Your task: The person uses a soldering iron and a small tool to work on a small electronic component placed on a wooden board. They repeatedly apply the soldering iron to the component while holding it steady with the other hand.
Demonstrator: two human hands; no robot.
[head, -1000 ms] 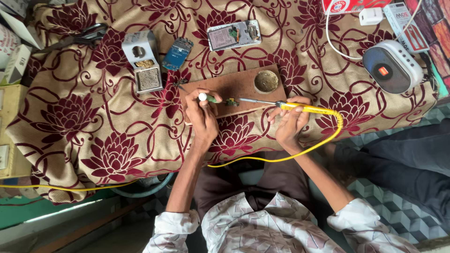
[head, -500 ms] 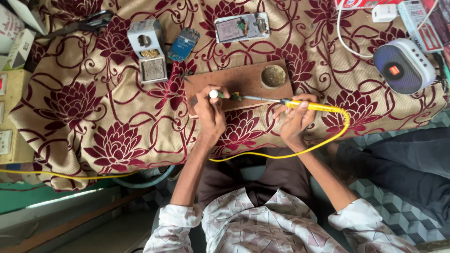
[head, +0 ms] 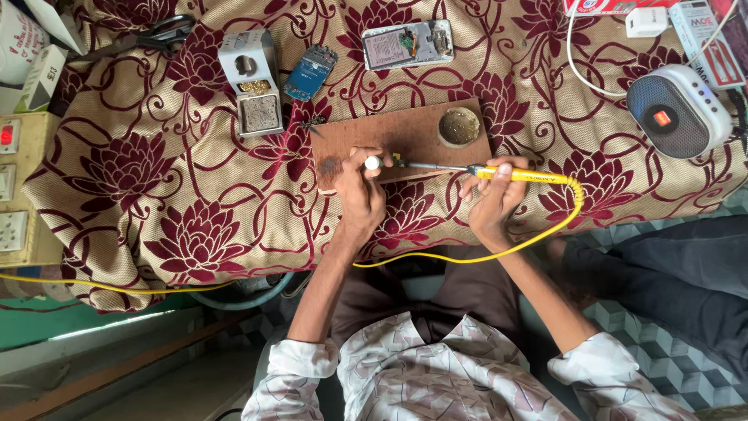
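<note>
My right hand (head: 489,199) grips a yellow-handled soldering iron (head: 514,175), its metal tip pointing left onto a brown wooden board (head: 405,129). My left hand (head: 360,191) pinches a small white part (head: 372,162) at the board's near edge, right where the iron's tip ends. A small dark component (head: 397,163) lies between the white part and the tip. The iron's yellow cord (head: 499,249) loops down off the table edge and runs left.
A round tin (head: 459,126) sits on the board. Behind it lie an opened phone (head: 407,44), a blue circuit board (head: 310,72) and a white iron stand (head: 251,82). A round speaker (head: 676,111) is at the right, switch boxes (head: 15,187) at the left, another person's dark-trousered leg (head: 670,273) at lower right.
The view has shifted slightly. My hands stay at the board's near edge, the iron's tip still meeting the part that my left hand holds.
</note>
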